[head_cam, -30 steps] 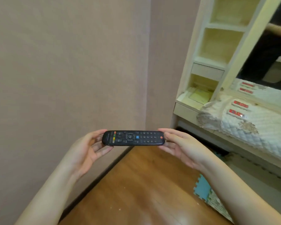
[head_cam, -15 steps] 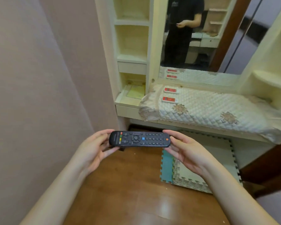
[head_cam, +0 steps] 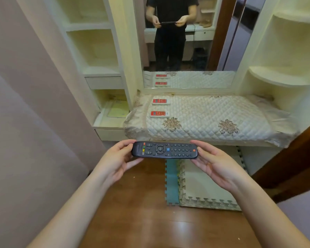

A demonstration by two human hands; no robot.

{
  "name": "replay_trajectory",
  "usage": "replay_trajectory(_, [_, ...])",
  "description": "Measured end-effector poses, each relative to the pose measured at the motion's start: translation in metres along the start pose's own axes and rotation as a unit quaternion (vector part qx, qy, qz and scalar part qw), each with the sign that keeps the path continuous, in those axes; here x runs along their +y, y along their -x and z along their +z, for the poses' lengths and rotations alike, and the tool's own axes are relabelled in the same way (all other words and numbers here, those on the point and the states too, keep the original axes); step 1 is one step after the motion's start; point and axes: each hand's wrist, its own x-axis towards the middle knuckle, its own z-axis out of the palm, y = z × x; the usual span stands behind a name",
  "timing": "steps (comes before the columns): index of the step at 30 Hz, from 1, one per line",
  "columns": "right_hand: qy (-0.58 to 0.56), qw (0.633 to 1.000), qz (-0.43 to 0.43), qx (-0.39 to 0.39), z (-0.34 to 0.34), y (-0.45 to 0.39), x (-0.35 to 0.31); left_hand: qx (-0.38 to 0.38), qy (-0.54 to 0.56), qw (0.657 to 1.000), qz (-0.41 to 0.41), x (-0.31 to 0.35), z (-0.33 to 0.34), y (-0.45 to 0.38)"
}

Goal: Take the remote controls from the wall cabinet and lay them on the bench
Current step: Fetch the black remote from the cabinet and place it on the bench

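The black remote control (head_cam: 164, 150), a long slim slab of hard plastic with rounded ends and rows of small rubbery buttons, was held level and button-side up in the air in front of the bench (head_cam: 204, 120), not yet over it. The left hand (head_cam: 115, 162) pinched its left end between thumb and curled fingers; the right hand (head_cam: 217, 163) held its right end with the thumb on top and the fingers spread loosely beneath. Two white remotes with red faces (head_cam: 160, 101) (head_cam: 159, 114) already lay side by side near the bench's left end, one toward the back edge and one nearer the front. The bench wore a quilted cream cover (head_cam: 236, 113), soft and lumpy, with embroidered brown flowers and a lacy fringe hanging over the front edge. The end-only grip looked light, so the smooth casing could slip and drop to the glossy wooden floor (head_cam: 136, 217). Laid too close to the front edge, it might slide off the draped padding; set down carelessly, it could knock the nearer white remote.
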Motion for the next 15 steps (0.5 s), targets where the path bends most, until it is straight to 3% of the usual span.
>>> replay_trajectory(15, [0.012, 0.998, -0.010, 0.069, 0.048, -0.142, -0.013, -0.059, 0.027, 0.997, -0.052, 0.063, -0.032, -0.136])
